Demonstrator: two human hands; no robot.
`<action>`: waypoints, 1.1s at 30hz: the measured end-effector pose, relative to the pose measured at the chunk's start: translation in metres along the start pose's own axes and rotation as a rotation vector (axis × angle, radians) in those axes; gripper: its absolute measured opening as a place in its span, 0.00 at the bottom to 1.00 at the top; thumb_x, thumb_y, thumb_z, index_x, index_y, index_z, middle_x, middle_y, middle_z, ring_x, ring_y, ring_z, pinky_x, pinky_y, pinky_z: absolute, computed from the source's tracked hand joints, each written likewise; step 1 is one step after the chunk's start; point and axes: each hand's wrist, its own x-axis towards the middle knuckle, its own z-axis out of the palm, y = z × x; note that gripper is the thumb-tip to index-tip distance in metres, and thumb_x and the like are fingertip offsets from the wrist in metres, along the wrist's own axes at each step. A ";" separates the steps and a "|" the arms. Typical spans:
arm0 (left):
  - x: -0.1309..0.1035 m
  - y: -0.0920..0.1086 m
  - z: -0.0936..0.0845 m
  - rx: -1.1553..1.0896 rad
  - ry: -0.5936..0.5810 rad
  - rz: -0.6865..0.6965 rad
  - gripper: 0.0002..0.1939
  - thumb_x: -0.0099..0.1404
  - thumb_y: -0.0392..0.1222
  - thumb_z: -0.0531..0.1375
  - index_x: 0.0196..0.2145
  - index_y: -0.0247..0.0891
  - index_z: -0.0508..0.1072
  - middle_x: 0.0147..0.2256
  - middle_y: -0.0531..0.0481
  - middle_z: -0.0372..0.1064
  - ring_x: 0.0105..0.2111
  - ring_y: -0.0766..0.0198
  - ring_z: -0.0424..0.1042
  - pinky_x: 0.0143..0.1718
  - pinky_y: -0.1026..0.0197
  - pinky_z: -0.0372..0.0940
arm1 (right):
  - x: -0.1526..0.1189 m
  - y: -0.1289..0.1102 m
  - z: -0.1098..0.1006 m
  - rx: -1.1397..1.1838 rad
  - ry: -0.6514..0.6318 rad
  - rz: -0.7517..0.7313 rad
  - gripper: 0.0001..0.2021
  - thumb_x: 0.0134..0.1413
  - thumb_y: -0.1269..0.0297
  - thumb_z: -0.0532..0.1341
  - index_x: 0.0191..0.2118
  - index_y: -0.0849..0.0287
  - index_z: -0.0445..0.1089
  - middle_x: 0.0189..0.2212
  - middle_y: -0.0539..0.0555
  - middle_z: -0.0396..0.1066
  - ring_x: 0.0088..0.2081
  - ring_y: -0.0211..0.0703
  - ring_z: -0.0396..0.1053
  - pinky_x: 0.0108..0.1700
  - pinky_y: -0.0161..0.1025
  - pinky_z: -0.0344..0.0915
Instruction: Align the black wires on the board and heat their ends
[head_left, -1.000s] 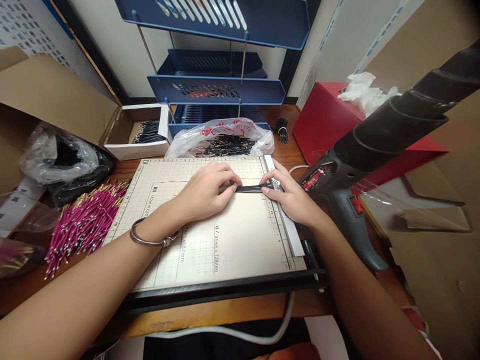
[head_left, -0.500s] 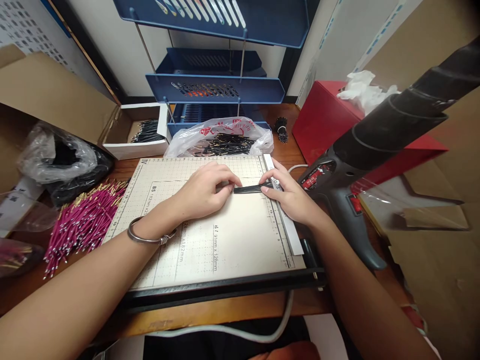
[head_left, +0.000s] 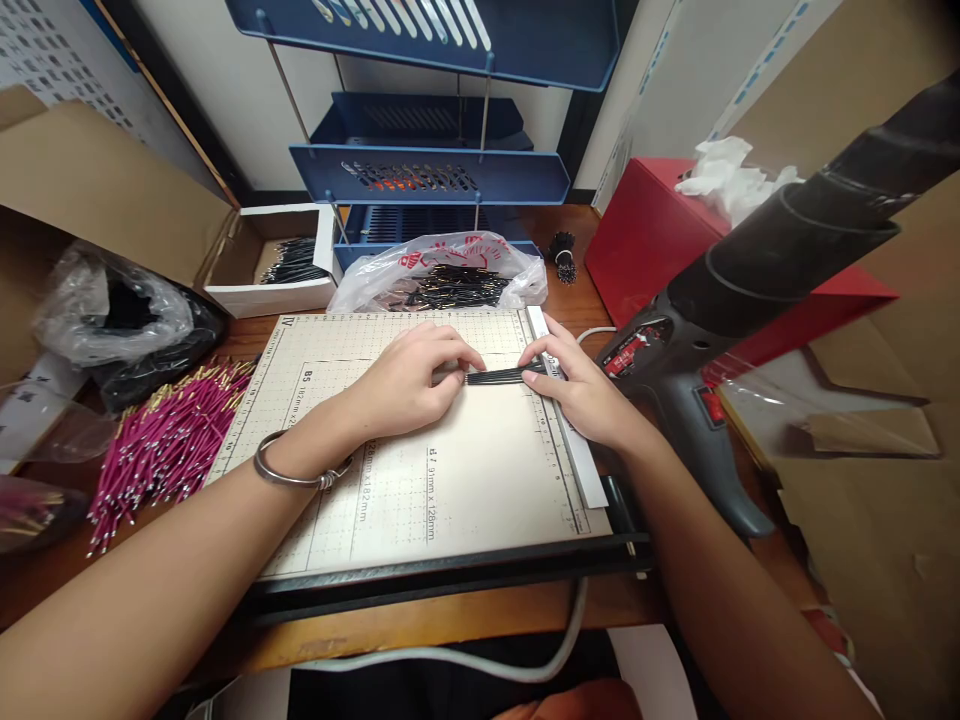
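A flat bundle of thin black wires (head_left: 495, 377) lies crosswise on the cream board of a paper trimmer (head_left: 480, 480). My left hand (head_left: 416, 380) is closed, its thumb and fingertips pinching the bundle's left end. At the other end, the thumb and fingers of my right hand (head_left: 574, 385) press the wires beside the white ruler strip (head_left: 574, 440) on the board's right side. The right tips of the wires are hidden under that hand.
Pink wires (head_left: 172, 445) are piled left of the board. Behind it sit a plastic bag of black wires (head_left: 457, 285), a white box (head_left: 270, 295) and a blue rack (head_left: 442, 178). A heat gun (head_left: 690, 390) and a red box (head_left: 637, 225) stand at right.
Both hands keep their hold on the black wires in nearly the same place. The view has shifted very slightly; nothing else visibly differs.
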 end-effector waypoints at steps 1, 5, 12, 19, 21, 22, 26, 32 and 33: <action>0.000 0.000 0.000 -0.001 -0.005 0.002 0.17 0.68 0.34 0.55 0.47 0.40 0.83 0.43 0.45 0.79 0.46 0.52 0.73 0.53 0.47 0.65 | 0.000 0.000 0.000 0.004 0.002 -0.002 0.03 0.59 0.64 0.65 0.40 0.52 0.71 0.80 0.53 0.46 0.83 0.51 0.38 0.81 0.59 0.35; -0.001 0.000 0.000 0.013 -0.014 0.004 0.18 0.66 0.34 0.56 0.48 0.40 0.82 0.43 0.45 0.77 0.46 0.52 0.72 0.53 0.46 0.65 | 0.000 -0.001 0.000 -0.002 0.000 -0.008 0.02 0.60 0.64 0.64 0.39 0.52 0.71 0.79 0.52 0.49 0.82 0.52 0.39 0.81 0.60 0.36; -0.002 0.002 0.002 0.014 -0.025 -0.044 0.18 0.69 0.36 0.55 0.50 0.42 0.81 0.51 0.44 0.76 0.54 0.48 0.69 0.62 0.39 0.61 | 0.000 0.000 0.000 -0.001 -0.008 0.001 0.03 0.60 0.64 0.64 0.40 0.52 0.71 0.80 0.52 0.46 0.83 0.50 0.37 0.81 0.61 0.36; -0.004 -0.002 0.004 0.055 -0.112 -0.048 0.24 0.73 0.36 0.51 0.62 0.45 0.73 0.73 0.45 0.62 0.76 0.43 0.51 0.75 0.25 0.41 | 0.000 -0.002 0.000 0.000 -0.008 0.010 0.03 0.60 0.64 0.64 0.40 0.53 0.70 0.80 0.54 0.46 0.83 0.50 0.38 0.81 0.59 0.35; -0.005 -0.004 0.005 0.069 -0.106 -0.036 0.26 0.74 0.35 0.50 0.65 0.46 0.71 0.75 0.47 0.59 0.78 0.44 0.47 0.77 0.24 0.36 | 0.000 -0.001 0.000 0.000 -0.010 0.002 0.03 0.60 0.64 0.64 0.40 0.52 0.70 0.80 0.53 0.45 0.83 0.50 0.38 0.81 0.59 0.35; -0.005 -0.005 0.006 0.074 -0.104 -0.034 0.27 0.74 0.35 0.50 0.67 0.46 0.70 0.75 0.48 0.59 0.79 0.45 0.45 0.77 0.24 0.33 | 0.000 -0.001 0.000 0.001 -0.010 0.000 0.03 0.60 0.64 0.64 0.40 0.52 0.70 0.80 0.53 0.45 0.83 0.50 0.38 0.81 0.59 0.35; -0.004 -0.006 0.007 0.110 -0.137 -0.037 0.29 0.74 0.35 0.49 0.69 0.46 0.67 0.77 0.47 0.54 0.80 0.45 0.42 0.77 0.22 0.30 | 0.001 0.000 0.000 0.002 -0.011 0.004 0.03 0.59 0.64 0.64 0.39 0.53 0.70 0.81 0.53 0.45 0.83 0.52 0.37 0.81 0.60 0.35; -0.004 -0.004 0.006 0.124 -0.139 -0.052 0.30 0.75 0.34 0.47 0.71 0.45 0.65 0.78 0.48 0.53 0.80 0.47 0.41 0.79 0.25 0.30 | 0.001 0.000 0.000 -0.007 -0.013 0.006 0.04 0.59 0.64 0.63 0.40 0.53 0.70 0.80 0.55 0.46 0.83 0.53 0.38 0.81 0.59 0.36; -0.004 -0.004 0.006 0.127 -0.144 -0.060 0.30 0.75 0.34 0.46 0.71 0.45 0.65 0.78 0.48 0.53 0.80 0.48 0.41 0.79 0.27 0.30 | 0.001 0.000 0.000 -0.009 -0.013 0.008 0.04 0.59 0.64 0.63 0.40 0.53 0.70 0.80 0.56 0.46 0.83 0.53 0.38 0.81 0.59 0.36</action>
